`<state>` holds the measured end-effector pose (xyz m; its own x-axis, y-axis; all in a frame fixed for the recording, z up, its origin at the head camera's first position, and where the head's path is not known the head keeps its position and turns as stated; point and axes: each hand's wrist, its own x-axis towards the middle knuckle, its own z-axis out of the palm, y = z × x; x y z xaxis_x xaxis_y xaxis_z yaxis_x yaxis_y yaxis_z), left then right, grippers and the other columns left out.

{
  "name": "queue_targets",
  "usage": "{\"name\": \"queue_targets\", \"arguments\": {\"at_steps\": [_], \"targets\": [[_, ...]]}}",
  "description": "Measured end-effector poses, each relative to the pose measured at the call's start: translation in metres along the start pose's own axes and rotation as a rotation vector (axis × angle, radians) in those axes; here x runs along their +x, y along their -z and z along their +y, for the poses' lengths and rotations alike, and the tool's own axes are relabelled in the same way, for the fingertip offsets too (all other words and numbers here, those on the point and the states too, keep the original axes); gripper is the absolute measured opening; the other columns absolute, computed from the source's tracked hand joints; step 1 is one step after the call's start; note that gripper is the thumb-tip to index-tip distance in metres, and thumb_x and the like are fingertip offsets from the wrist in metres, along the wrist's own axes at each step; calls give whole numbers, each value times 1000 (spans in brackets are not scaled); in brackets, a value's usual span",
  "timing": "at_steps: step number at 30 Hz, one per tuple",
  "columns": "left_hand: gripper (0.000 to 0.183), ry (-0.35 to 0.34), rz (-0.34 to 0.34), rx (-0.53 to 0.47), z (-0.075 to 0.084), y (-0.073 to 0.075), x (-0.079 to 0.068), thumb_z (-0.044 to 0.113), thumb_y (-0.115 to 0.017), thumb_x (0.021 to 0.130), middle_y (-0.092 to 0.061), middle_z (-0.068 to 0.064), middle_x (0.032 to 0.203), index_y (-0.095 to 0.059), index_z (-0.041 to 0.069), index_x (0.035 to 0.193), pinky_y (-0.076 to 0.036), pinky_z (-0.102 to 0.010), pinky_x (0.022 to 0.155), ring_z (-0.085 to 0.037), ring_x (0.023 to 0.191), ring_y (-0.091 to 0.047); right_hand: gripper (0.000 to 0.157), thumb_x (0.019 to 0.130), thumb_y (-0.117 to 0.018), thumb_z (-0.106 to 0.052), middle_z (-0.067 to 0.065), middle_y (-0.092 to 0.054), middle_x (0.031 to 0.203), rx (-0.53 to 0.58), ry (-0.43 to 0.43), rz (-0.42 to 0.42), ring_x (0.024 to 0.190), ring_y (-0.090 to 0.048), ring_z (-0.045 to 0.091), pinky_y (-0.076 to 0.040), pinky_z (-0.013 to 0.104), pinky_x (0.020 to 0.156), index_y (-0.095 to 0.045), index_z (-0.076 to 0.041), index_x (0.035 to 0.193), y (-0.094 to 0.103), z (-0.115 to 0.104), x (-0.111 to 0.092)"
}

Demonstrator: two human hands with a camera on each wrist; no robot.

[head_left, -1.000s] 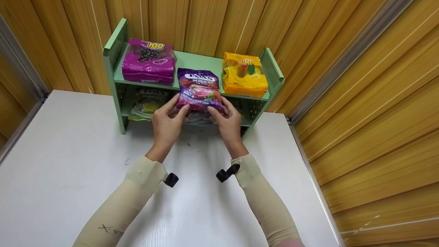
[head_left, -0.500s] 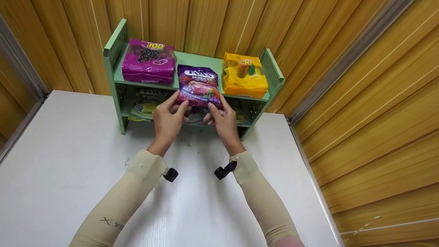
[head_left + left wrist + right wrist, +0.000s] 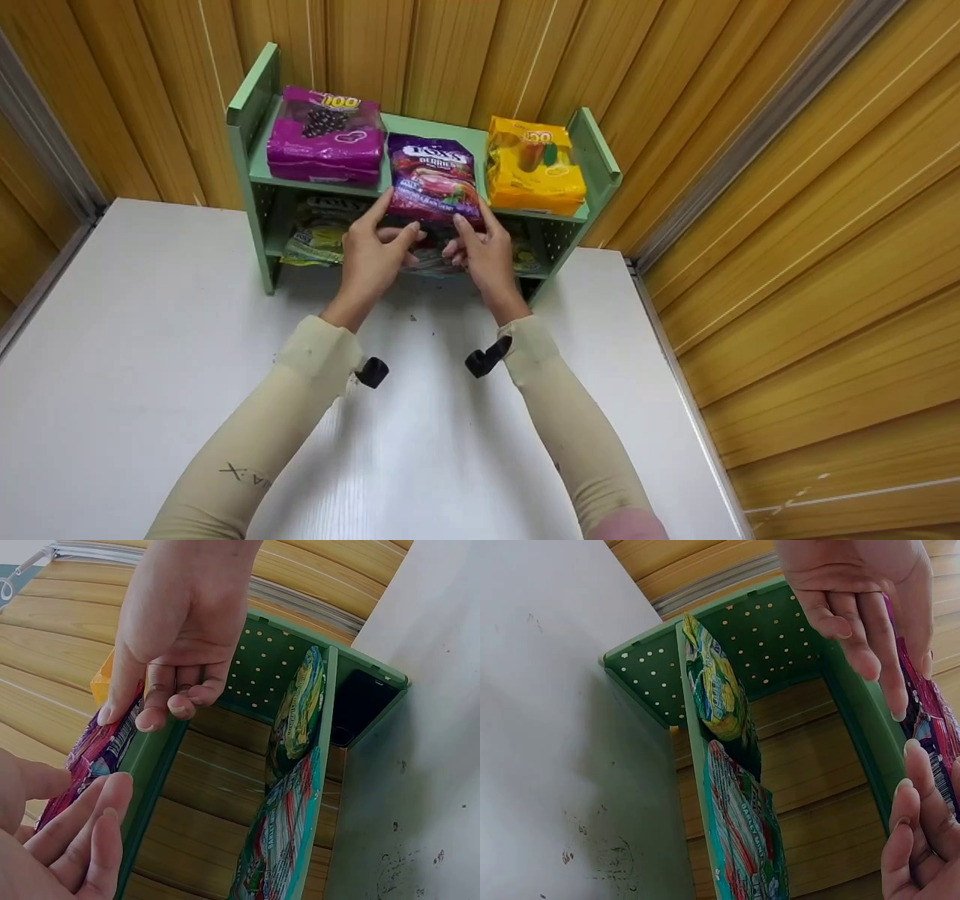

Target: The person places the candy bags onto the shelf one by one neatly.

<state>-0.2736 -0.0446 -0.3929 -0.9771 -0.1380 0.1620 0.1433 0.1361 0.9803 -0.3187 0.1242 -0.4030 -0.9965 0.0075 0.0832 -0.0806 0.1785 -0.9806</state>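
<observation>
A purple Fox's Berries candy bag (image 3: 431,180) leans at the front of the green shelf's (image 3: 439,135) top tier, its lower edge jutting out over the shelf front. My left hand (image 3: 371,255) holds its lower left corner between thumb and index finger. On the lower right corner, my right hand (image 3: 486,251) has its thumb at the front and its index finger along the side. Both hands' other fingers sit loosely bent below the bag. In the right wrist view the candy bag (image 3: 930,712) shows edge-on between the two hands, partly covered by fingers.
On the top tier, a magenta candy pack (image 3: 326,142) stands left and a yellow candy pack (image 3: 534,165) right, flanking the bag. The lower tier holds a yellow-green candy bag (image 3: 718,686) and a red-and-teal candy bag (image 3: 739,821). A wooden panel wall (image 3: 450,60) rises behind.
Both hands have moved the purple candy bag backward and slightly up in the head view, farther onto the top tier. The left thumb has slid down to the bag's lower edge.
</observation>
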Motion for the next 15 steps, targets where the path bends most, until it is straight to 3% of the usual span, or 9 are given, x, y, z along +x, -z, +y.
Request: {"name": "queue_targets", "arguments": {"at_steps": [5,10,15], "targets": [[69,41,-42,1,1,2,6,29,-64,93,-76,-5,102,-27,35,152,-52,-25,54,-29,72,-71,63,93,-56,-46,4,-68,69,-14,-13,-6,61,-61,19,-55,27,64,-33,-34,150,-1,0,6],[73,82,-73,-7,1,4,11,27,-65,93,-74,-5,106,-23,37,153,-57,-28,62,-26,72,-70,64,94,-56,-46,5,-68,70,-23,-8,-19,60,-61,16,-56,25,64,-31,-33,151,-2,0,13],[75,105,-87,-7,-1,4,15,26,-64,93,-74,-5,107,-20,38,153,-56,-26,61,-31,77,-70,64,94,-55,-46,4,-68,69,-29,-18,-19,59,-61,16,-56,25,62,-31,-33,151,-3,-1,17]]}}
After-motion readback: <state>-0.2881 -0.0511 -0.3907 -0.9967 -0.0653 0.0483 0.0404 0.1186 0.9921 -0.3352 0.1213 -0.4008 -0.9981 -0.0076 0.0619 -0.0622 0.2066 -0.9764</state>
